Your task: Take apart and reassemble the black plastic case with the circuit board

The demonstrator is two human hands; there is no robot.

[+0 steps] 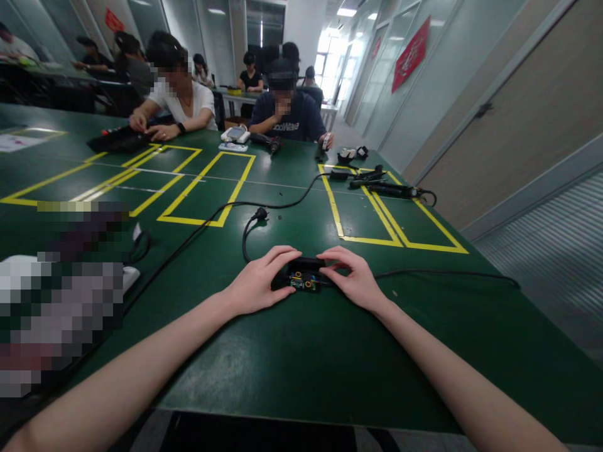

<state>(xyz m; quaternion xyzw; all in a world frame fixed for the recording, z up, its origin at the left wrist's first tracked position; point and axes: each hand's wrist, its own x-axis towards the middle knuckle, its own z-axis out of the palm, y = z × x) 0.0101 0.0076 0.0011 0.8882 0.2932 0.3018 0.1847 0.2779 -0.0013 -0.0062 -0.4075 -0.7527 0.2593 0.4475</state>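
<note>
Two bare hands are seen at work in the head view, nr the front of the green table (264, 370). Btwn them, a small black casing (309, 263) is held w/ its inside exposed, & a circuit board (304, 281) is shown along its near side; whether the casing rests fully on the tabletop can't be told. By the left hand (257, 279) the L end is grasped, fingertips over the far part, thumb by the board's near L edge. By the right hand (353, 276) the R end is taken btwn curved fingers & thumb; how firmly can't be told, as contact is partly hidden.

For a clean job, the casing is best steadied by its outer walls, w/ thumbs kept off the small parts on the board. Pressure should be kept light & even at both ends, so the board isn't flexed or tipped. The cable (447, 272) running off to the R is best left slack, w/o tugging, since joints inside could prob. be strained. Likewise for the plug (260, 215), lying loose on the tabletop beyond the left hand: its lead should be kept away from the casing's edges, so nothing gets trapped.
</note>
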